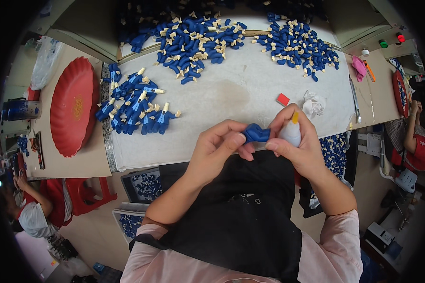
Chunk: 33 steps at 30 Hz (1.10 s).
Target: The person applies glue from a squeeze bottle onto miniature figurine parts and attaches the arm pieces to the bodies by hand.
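Observation:
My left hand (213, 150) pinches a small bent dark-blue piece (256, 134) between thumb and fingers, above the near edge of the white-covered table (264, 94). Closed around a small white squeeze bottle (292, 134) with a yellow tip is my right hand (310, 148); the tip points up and away from the blue piece. The right fingertips are at the piece's right end, but whether they press on it I cannot tell. On the table to the left lies a cluster of blue figure bodies (132, 101) with light-blue fronts and cream ends.
Two heaps of blue arm-like pieces with cream hands (189, 47) (300, 47) lie at the far side. Beyond my right hand are a red block (283, 99) and crumpled white tissue (314, 104). A red scalloped tray (71, 108) stands left. Bins of blue parts (146, 185) sit below.

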Tool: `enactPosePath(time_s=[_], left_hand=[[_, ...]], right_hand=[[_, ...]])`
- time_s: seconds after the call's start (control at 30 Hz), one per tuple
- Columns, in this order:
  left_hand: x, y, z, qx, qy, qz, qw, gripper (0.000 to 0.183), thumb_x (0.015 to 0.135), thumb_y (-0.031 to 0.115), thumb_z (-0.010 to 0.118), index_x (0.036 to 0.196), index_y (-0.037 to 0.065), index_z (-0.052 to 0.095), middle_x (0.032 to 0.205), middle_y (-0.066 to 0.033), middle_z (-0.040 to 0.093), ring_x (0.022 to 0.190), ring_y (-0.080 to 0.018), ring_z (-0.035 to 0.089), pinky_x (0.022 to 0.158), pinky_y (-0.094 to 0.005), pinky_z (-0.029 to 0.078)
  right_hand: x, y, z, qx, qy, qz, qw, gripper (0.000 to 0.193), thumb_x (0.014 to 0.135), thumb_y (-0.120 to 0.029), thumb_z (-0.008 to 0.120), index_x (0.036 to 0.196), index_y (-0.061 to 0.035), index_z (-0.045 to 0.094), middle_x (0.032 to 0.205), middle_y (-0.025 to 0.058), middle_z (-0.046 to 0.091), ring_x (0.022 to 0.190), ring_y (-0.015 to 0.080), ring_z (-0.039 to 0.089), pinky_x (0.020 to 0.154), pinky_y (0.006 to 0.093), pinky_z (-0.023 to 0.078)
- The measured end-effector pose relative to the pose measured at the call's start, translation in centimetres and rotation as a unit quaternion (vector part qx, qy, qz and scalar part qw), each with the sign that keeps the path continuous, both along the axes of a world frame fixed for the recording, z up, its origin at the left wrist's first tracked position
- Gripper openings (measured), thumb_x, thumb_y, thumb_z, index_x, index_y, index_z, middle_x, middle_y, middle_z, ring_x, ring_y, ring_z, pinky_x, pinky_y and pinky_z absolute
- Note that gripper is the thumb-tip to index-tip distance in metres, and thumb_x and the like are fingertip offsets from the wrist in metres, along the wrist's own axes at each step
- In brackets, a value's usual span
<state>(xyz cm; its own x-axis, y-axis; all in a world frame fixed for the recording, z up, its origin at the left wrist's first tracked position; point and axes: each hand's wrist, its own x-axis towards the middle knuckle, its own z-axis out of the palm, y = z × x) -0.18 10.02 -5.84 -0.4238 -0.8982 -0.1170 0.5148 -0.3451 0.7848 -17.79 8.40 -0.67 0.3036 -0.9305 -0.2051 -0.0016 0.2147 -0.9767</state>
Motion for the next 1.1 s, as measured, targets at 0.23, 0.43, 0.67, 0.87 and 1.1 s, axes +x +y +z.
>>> enactPosePath(time_s=[0.23,0.43,0.67,0.87,1.1], left_hand=[[-0.7,0.6,0.5,-0.052,-0.064,-0.011,0.997,0.031,0.090,0.021,0.039,0.100,-0.005,0.052,0.083,-0.0102,0.059,0.072,-0.0143,0.058,0.066,-0.0238,0.046],[-1.2,0.6,0.4,-0.119,-0.182,0.082,0.973,0.025,0.082,0.013,0.054,0.101,-0.003,0.054,0.087,-0.0097,0.060,0.075,-0.0140,0.058,0.068,-0.0240,0.045],[-0.3,0.6,2.5,-0.263,-0.383,0.104,0.880,0.025,0.077,0.009,0.058,0.099,0.000,0.056,0.089,-0.0131,0.060,0.079,-0.0205,0.059,0.068,-0.0260,0.045],[-0.3,1.2,0.2,-0.031,-0.095,0.016,0.995,0.025,0.084,0.006,0.049,0.107,-0.003,0.048,0.095,-0.0092,0.056,0.085,-0.0136,0.055,0.075,-0.0239,0.045],[0.0,4.5,0.8,-0.027,-0.068,0.015,0.997,0.026,0.082,0.005,0.051,0.106,-0.004,0.047,0.097,-0.0103,0.055,0.087,-0.0162,0.054,0.078,-0.0276,0.044]], right_hand=[[-0.3,0.9,0.2,-0.187,0.128,0.034,0.973,0.014,0.070,-0.002,0.063,0.083,-0.0003,0.056,0.075,0.0057,0.059,0.065,0.0107,0.057,0.058,0.0220,0.043],[-0.4,0.5,-0.4,-0.208,0.162,0.026,0.964,0.014,0.069,-0.002,0.064,0.081,-0.0005,0.057,0.073,0.0081,0.059,0.066,0.0161,0.059,0.059,0.0230,0.044],[0.2,0.7,0.9,-0.179,0.182,0.012,0.967,0.015,0.069,-0.002,0.065,0.082,-0.0004,0.057,0.075,0.0094,0.059,0.068,0.0178,0.059,0.061,0.0245,0.044],[-0.5,1.7,-1.7,-0.248,0.150,0.026,0.957,0.018,0.067,-0.001,0.064,0.085,-0.0021,0.059,0.076,0.0104,0.058,0.070,0.0211,0.058,0.062,0.0264,0.045],[-0.5,5.1,-1.2,-0.318,0.121,0.041,0.939,0.017,0.070,-0.001,0.062,0.086,-0.0025,0.059,0.081,0.0075,0.060,0.068,0.0179,0.058,0.061,0.0251,0.045]])
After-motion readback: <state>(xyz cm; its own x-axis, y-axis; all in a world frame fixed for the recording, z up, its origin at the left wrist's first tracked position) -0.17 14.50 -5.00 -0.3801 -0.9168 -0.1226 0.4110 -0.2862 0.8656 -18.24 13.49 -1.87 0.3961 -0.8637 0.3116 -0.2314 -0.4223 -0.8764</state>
